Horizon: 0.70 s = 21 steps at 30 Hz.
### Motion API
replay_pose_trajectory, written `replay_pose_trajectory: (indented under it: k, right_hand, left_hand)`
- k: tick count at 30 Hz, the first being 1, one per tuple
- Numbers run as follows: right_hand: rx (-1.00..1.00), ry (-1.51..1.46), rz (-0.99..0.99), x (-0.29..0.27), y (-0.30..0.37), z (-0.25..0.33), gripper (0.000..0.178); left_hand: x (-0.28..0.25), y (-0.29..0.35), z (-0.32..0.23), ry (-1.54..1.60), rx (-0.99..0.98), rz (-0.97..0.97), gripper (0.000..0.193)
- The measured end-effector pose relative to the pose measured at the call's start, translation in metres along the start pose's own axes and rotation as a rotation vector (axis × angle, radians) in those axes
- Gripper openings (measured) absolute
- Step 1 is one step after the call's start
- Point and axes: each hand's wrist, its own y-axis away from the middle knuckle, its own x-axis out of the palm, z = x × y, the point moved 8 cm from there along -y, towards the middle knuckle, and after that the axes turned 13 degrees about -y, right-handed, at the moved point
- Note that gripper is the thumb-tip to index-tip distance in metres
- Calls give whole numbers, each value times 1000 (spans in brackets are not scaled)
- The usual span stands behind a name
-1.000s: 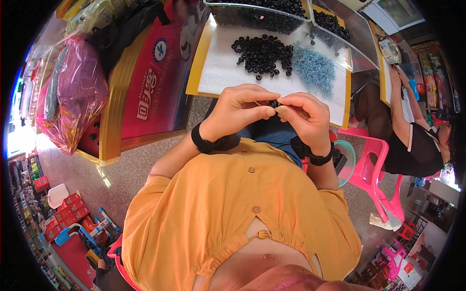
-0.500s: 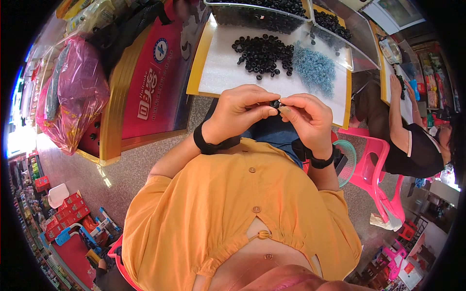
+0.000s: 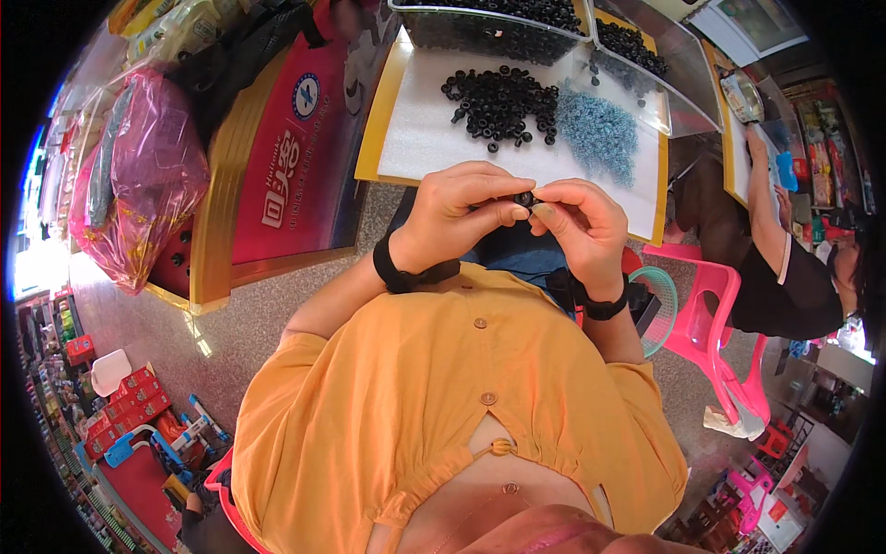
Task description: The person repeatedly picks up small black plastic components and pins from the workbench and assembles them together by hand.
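Between my two hands is a small round black part (image 3: 524,198) that looks like the ring-shaped pieces on the table. My left hand (image 3: 457,210) pinches it from the left with thumb and fingers. My right hand (image 3: 588,224) is closed in a pinch at its right side, and whether a second small piece sits in those fingertips is hidden. Beyond my hands, a heap of black ring-shaped parts (image 3: 503,106) lies on a white foam sheet (image 3: 415,129). Beside it, to the right, spreads a pile of tiny clear bluish pieces (image 3: 598,134).
Clear plastic bins (image 3: 498,42) of black parts stand at the table's far side. A yellow-edged red board (image 3: 286,175) and a pink plastic bag (image 3: 143,175) are at left. To the right are a pink chair (image 3: 706,309), a green basket (image 3: 657,309) and a co-worker (image 3: 784,268).
My hands stay together at nearly the same spot, with the black part and fingertips turned slightly. At the far right, the co-worker's arms have shifted.
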Motion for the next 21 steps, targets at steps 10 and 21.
replay_pose_trajectory:
  k: [10,21]
  right_hand:
    - [-26,226,13,-2,1,2,15]
    - [71,-48,-63,-6,5,-10,12]
  left_hand:
    - [-3,-5,-1,-155,-54,40,25]
    - [12,5,15,156,-249,18,24]
